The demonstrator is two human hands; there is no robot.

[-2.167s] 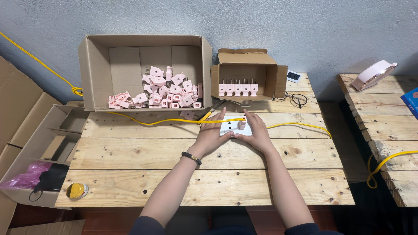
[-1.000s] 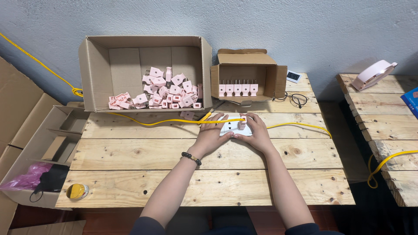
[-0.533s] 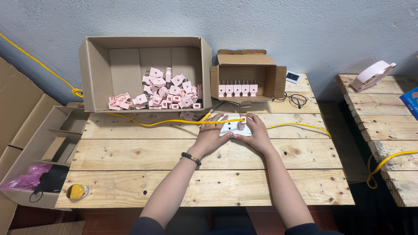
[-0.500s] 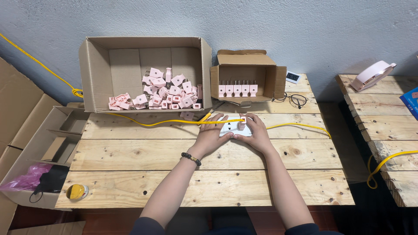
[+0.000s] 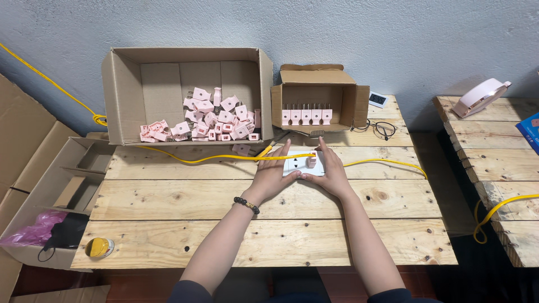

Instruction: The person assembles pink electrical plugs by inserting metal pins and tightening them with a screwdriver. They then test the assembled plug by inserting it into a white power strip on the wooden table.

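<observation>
Flat between both spread hands, left hand [image 5: 273, 175] and right hand [image 5: 331, 173], the white socket strip [image 5: 303, 164] runs left-right.

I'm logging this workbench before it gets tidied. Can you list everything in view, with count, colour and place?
Wooden plank table: one, pale pine, centre.
Large open cardboard box: one, brown, back left, on its side.
Pink plastic plugs: a heap, too many to count, inside the large box.
Small open cardboard box: one, brown, back centre, holding a row of five pink plugs.
White socket block: one, under the hands, a pink plug in it.
Yellow cable: one, across the table.
Spectacles: one pair, dark, back right.
Pink tape dispenser: one, right-hand table.
Left hand: on the socket block.
Right hand: on the socket block.
</observation>
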